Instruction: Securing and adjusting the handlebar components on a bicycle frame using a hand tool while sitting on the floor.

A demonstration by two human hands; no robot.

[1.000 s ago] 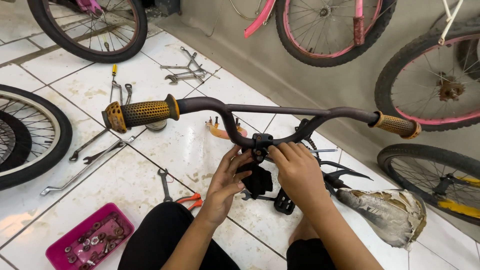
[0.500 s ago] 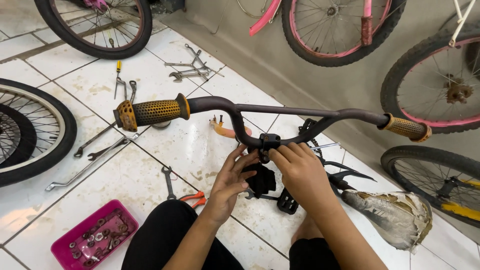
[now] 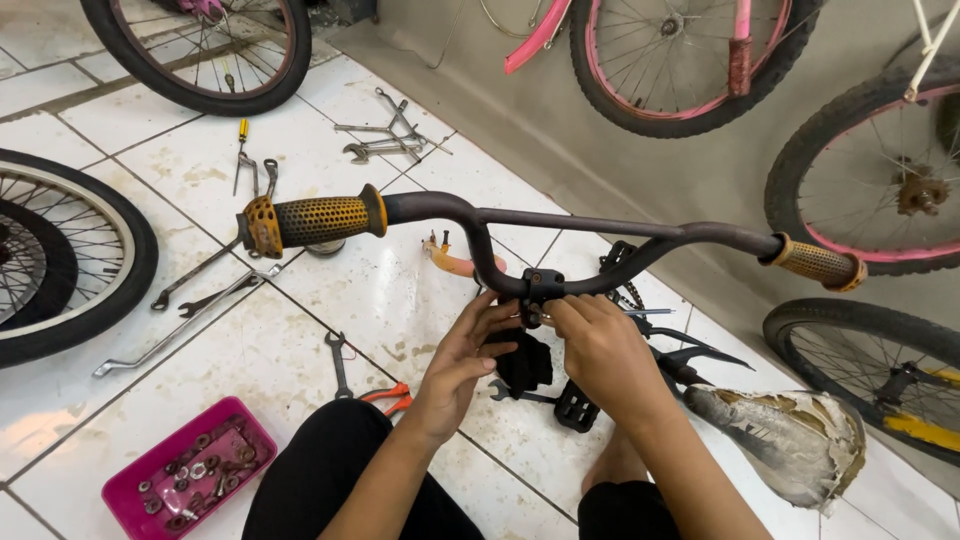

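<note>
Both hands at handlebar (image 3: 600,225) stem clamp (image 3: 541,287): left hand (image 3: 462,360) fingers spread beneath as support, right hand (image 3: 600,352) fingers pinching the clamp bolt. Spanners (image 3: 215,295) on floor within reach.

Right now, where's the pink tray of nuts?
In the head view, the pink tray sits on the tiled floor at lower left, beside the person's left knee and below the long wrench.

No packages, labels, signs or screens.
Only bare tools, bicycle parts and an unmarked pink tray (image 3: 130,500) lie on the tiled floor (image 3: 300,160).
</note>
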